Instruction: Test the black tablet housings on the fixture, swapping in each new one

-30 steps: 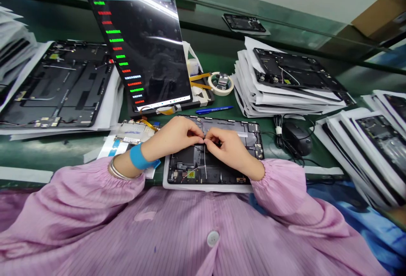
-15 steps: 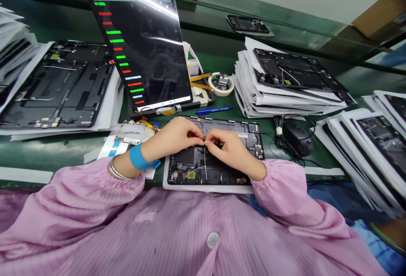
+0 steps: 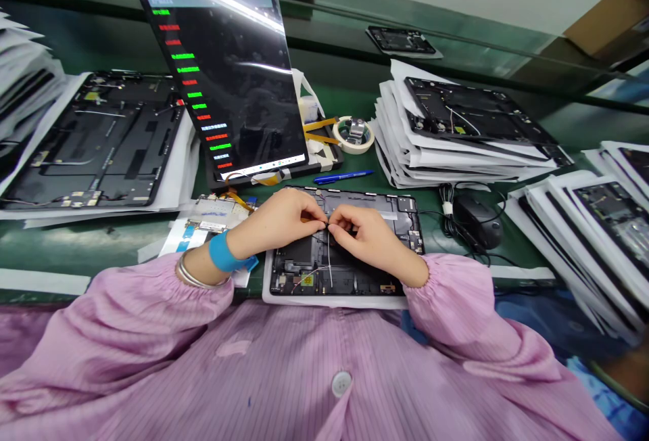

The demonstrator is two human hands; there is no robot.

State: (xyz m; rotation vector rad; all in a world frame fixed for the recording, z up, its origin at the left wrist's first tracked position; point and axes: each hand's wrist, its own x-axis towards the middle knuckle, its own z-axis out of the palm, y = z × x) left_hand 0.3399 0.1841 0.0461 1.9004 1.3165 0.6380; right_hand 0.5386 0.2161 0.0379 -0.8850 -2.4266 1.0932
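Note:
A black device housing lies on a white sheet in front of me, with a thin white cable running down its middle. Over the upper middle of the housing, my left hand is closed, thumb and forefinger pinched together. My right hand is pinched too, its fingertips almost touching the left ones at the cable's upper end. Whatever small part lies between the fingertips is too small to make out. A blue band circles my left wrist.
A lit screen stands behind my left hand. Beyond the housing are a blue pen and a tape roll. Housings on paper stacks sit left and right. A black mouse lies to the right, a circuit board to the left.
The whole view has shifted slightly. Both hands keep their closed pinches at nearly the same spot on the housing.

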